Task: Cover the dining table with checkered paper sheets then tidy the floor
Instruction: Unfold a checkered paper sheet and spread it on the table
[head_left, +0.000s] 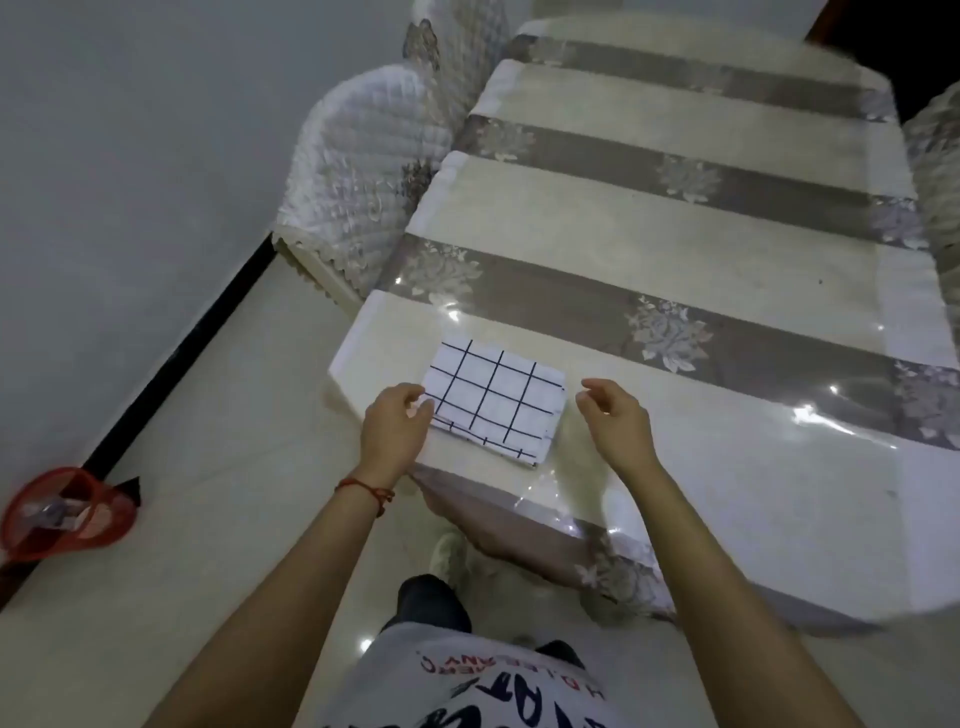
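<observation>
Surface (675, 249) is running from lower centre up to the upper right of the frame, wearing a striped cloth under a glossy clear plastic film; the long run toward the top is lying bare, so plenty of room for spreading sheets that way. Floor (218, 415) is taking the left and bottom of the frame, open tile beside the near-left corner. Two quilted chairs (358, 176) are crowding the left edge at upper centre, another one is peeking in at the far right edge. Red dustpan (67, 512) is sitting against the wall at lower left.

Folded checkered sheet (493, 402) is lying near the near-left corner of the surface, close to both edges there. Left hand (397, 431) is touching its left end with loosely curled fingers; can't tell if it's actually pinching a layer. Right hand (615, 421) is hovering just beside the right end, fingers curved and apart, holding nothing.

Risks, judging from this: film is looking slick, so the sheet is likely sliding when tugged and could be going over the near corner onto the floor. Unfolding one-handed is risking a tear or a skewed lay. Film is wrinkling at the near edge, so paper could be catching. Swinging a sheet leftward could be snagging the chairs
</observation>
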